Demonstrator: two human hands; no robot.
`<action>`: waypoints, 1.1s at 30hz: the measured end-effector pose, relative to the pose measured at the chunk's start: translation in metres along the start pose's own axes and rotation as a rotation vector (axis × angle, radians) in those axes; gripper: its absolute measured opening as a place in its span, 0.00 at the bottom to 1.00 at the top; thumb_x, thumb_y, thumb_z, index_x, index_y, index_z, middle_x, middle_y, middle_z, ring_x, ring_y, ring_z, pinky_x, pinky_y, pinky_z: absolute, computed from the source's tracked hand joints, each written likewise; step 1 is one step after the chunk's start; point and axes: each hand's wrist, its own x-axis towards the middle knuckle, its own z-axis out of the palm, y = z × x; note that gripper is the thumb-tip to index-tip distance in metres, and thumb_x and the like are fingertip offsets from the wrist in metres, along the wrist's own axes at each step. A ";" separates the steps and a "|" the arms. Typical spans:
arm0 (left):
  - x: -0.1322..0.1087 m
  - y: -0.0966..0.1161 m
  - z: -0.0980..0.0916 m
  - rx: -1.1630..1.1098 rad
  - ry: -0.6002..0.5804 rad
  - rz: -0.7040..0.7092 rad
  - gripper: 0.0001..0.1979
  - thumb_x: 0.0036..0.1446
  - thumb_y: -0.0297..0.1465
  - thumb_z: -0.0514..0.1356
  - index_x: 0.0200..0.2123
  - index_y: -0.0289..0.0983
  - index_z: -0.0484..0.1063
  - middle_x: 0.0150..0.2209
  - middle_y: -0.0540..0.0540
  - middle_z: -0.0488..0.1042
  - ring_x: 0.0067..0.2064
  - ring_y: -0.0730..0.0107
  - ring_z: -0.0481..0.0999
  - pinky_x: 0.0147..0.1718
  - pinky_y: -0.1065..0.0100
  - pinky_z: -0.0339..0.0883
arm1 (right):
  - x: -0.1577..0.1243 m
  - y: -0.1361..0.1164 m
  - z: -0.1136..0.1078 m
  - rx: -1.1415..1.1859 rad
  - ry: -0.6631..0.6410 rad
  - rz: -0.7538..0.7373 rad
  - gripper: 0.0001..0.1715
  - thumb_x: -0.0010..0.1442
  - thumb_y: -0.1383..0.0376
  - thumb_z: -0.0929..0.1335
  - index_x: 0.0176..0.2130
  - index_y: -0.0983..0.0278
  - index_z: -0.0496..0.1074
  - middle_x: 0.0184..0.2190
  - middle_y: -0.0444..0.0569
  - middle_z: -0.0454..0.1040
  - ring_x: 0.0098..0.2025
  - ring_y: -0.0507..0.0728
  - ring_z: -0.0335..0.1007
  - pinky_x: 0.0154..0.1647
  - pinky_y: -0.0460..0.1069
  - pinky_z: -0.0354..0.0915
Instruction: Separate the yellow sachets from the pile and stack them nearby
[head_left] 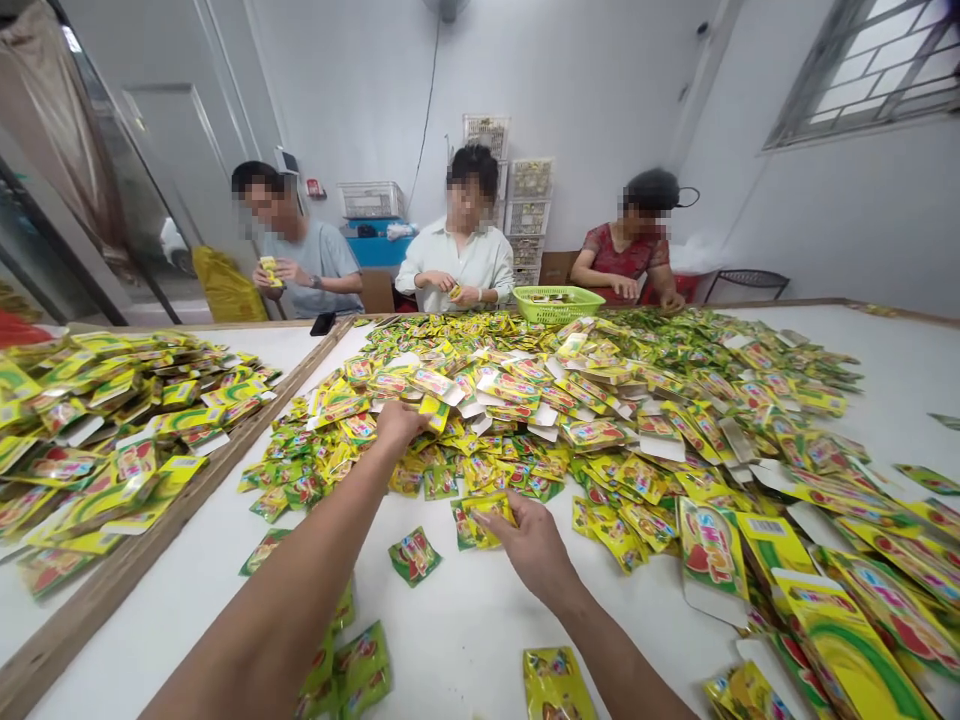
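My left hand (400, 427) reaches into the heap in front of me, fingers closed at the edge of a small yellow-green carton (434, 413); its fingertips are partly hidden. Nearer to me, my right hand (531, 540) pinches yellow sachets (480, 522) between thumb and fingers, just above the white table (465, 620). How many sachets it holds I cannot tell. A single green sachet (415, 556) lies flat between my forearms. Under the cartons spreads a layer of loose sachets (615, 525). Open-ended printed cartons (712, 550) are piled at the right.
A wooden strip (225, 450) divides off another carton pile (112, 430) at the left. Across the table sit three people, handling small packs. A green basket (559, 305) stands at the far edge. Sachets (559, 685) also lie near my body.
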 end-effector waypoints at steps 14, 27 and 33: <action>-0.140 -0.062 -0.043 -0.437 -0.139 -0.276 0.25 0.30 0.33 0.71 0.37 0.32 0.73 0.22 0.50 0.74 0.24 0.73 0.72 0.27 0.71 0.67 | 0.004 -0.007 -0.018 0.401 -0.346 -0.036 0.16 0.45 0.55 0.72 0.31 0.64 0.74 0.27 0.46 0.75 0.32 0.55 0.70 0.37 0.51 0.65; -0.153 -0.056 -0.037 -0.407 -0.463 -0.249 0.22 0.48 0.42 0.63 0.45 0.37 0.74 0.43 0.41 0.77 0.40 0.60 0.76 0.39 0.64 0.70 | 0.001 0.000 0.000 0.319 -0.221 -0.063 0.15 0.47 0.55 0.71 0.30 0.64 0.72 0.28 0.44 0.73 0.33 0.54 0.68 0.37 0.49 0.63; -0.158 -0.057 -0.033 -0.036 -0.528 0.035 0.25 0.39 0.40 0.68 0.43 0.38 0.77 0.41 0.46 0.79 0.45 0.54 0.74 0.45 0.64 0.65 | -0.002 0.002 0.010 0.290 -0.217 -0.019 0.15 0.48 0.54 0.70 0.30 0.64 0.71 0.28 0.44 0.73 0.31 0.54 0.67 0.36 0.50 0.63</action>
